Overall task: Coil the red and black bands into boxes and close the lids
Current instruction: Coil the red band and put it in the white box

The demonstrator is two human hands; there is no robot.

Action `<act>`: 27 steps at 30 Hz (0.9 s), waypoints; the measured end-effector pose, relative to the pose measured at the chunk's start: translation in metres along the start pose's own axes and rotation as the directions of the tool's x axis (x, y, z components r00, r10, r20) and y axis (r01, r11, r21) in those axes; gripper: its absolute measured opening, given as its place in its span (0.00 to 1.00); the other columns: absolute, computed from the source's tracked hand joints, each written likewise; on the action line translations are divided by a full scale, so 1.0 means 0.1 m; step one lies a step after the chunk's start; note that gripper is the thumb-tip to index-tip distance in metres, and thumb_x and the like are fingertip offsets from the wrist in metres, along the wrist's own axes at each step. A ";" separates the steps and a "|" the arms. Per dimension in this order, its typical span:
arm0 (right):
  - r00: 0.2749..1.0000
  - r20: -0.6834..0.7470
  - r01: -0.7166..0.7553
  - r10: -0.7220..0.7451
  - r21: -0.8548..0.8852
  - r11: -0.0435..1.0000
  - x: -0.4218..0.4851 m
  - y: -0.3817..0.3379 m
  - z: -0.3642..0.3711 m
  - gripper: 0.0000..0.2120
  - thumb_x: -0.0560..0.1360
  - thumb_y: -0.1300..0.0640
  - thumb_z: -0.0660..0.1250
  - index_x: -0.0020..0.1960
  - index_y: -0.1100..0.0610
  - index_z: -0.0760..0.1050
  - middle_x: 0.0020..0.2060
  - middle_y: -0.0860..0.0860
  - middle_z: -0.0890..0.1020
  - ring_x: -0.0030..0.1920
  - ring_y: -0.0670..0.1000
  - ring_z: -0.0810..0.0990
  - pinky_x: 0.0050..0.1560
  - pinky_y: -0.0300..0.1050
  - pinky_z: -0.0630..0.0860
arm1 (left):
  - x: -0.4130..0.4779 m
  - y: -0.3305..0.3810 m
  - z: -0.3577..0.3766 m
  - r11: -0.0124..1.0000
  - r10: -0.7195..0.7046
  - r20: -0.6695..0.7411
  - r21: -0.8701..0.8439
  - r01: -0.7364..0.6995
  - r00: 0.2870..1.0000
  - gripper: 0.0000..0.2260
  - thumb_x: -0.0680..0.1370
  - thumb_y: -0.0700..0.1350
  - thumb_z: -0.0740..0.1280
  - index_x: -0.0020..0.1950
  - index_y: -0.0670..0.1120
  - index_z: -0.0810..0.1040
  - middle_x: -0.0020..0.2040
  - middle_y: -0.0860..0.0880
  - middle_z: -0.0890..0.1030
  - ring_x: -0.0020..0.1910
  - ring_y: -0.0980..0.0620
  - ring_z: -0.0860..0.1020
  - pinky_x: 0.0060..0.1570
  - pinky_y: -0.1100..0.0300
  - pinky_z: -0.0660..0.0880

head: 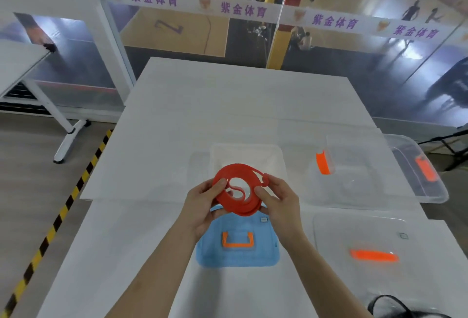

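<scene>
Both hands, left (202,206) and right (278,204), close their grip on the flat, rubbery red band (236,191), coiled in a ring above the translucent blue lid (238,254) on the white desk (177,115)

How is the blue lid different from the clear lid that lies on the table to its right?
The blue lid is tinted blue, while the clear lid is nearly colourless. The blue lid's orange handle is an open bracket shape; the clear lid's shows as one flat orange bar. The person's forearms partly cover the blue lid; the clear lid is uncovered. Both lie flat on the white table.
</scene>
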State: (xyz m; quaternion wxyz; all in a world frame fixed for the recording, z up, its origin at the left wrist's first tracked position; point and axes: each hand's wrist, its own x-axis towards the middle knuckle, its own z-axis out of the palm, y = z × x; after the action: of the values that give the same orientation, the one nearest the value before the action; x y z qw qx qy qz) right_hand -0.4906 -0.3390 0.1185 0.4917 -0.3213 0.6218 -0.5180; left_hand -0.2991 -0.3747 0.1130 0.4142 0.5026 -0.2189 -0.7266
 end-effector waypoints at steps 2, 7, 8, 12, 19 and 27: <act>1.000 0.021 0.006 -0.005 -0.062 0.998 0.19 0.04 0.04 0.21 0.77 0.58 0.76 0.68 0.47 0.78 0.56 0.45 0.87 0.52 0.48 0.89 0.53 0.52 0.87 | 0.16 0.01 0.04 1.000 0.006 -0.037 -0.020 -0.006 0.999 0.15 0.80 0.46 0.73 0.63 0.40 0.83 0.56 0.39 0.87 0.57 0.41 0.86 0.56 0.41 0.84; 0.998 0.030 0.054 -0.047 -0.267 0.962 0.69 0.14 0.10 0.23 0.74 0.53 0.79 0.67 0.45 0.78 0.60 0.43 0.81 0.56 0.47 0.85 0.54 0.53 0.86 | 0.56 0.01 0.10 1.000 -0.005 -0.093 -0.024 0.003 0.996 0.14 0.80 0.46 0.74 0.63 0.41 0.83 0.54 0.40 0.88 0.56 0.42 0.86 0.55 0.41 0.84; 0.998 0.028 0.055 -0.049 -0.296 0.954 0.80 0.15 0.12 0.22 0.74 0.54 0.78 0.67 0.45 0.79 0.59 0.44 0.82 0.54 0.47 0.86 0.54 0.53 0.87 | 0.63 0.01 0.10 1.000 -0.013 -0.095 -0.025 0.010 0.995 0.14 0.80 0.46 0.74 0.63 0.41 0.83 0.54 0.40 0.88 0.57 0.41 0.86 0.55 0.40 0.84; 0.998 0.039 0.051 -0.039 -0.401 0.915 1.21 0.18 0.16 0.17 0.73 0.53 0.76 0.61 0.44 0.83 0.51 0.45 0.88 0.48 0.46 0.88 0.53 0.50 0.87 | 0.91 -0.01 0.10 0.995 -0.015 -0.067 0.100 0.022 0.998 0.15 0.81 0.48 0.73 0.64 0.41 0.81 0.55 0.40 0.88 0.57 0.41 0.86 0.54 0.42 0.85; 0.995 0.097 0.019 0.032 -0.481 0.876 1.69 0.25 0.25 0.12 0.72 0.58 0.74 0.53 0.46 0.85 0.44 0.41 0.86 0.43 0.50 0.88 0.44 0.50 0.88 | 1.34 0.03 0.04 0.896 0.008 -0.022 0.444 0.003 1.000 0.17 0.82 0.49 0.71 0.66 0.41 0.80 0.56 0.43 0.87 0.55 0.46 0.87 0.56 0.49 0.85; 0.961 0.220 -0.068 0.167 -0.400 0.914 1.91 0.35 0.17 0.22 0.75 0.57 0.78 0.66 0.49 0.77 0.56 0.50 0.81 0.50 0.53 0.86 0.45 0.49 0.88 | 1.50 -0.06 -0.08 0.971 -0.035 -0.004 0.238 0.035 0.999 0.13 0.83 0.44 0.69 0.66 0.40 0.80 0.58 0.42 0.88 0.57 0.46 0.87 0.58 0.50 0.84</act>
State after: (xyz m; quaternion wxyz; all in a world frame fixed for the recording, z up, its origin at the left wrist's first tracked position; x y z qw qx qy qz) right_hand -0.5302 -0.5087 0.0318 0.5230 -0.4367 0.6636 -0.3090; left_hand -0.3172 -0.4936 0.0228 0.3382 0.5525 -0.2954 -0.7022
